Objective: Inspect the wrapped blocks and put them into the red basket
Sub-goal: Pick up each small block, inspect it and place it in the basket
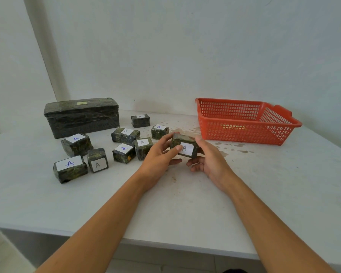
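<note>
From the head camera, both hands hold one wrapped block [183, 147] just above the table [185, 203]: left hand [158, 160] and right hand [209, 160] clamp its sides. The red basket [244, 123] sits right, near the wall. Loose blocks [98, 148] crowd the left; the near edge lies open.

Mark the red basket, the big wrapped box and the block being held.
red basket [227, 101]: head view, back rim.
big wrapped box [83, 120]: head view, front face.
held block [186, 149]: head view, white label.
</note>
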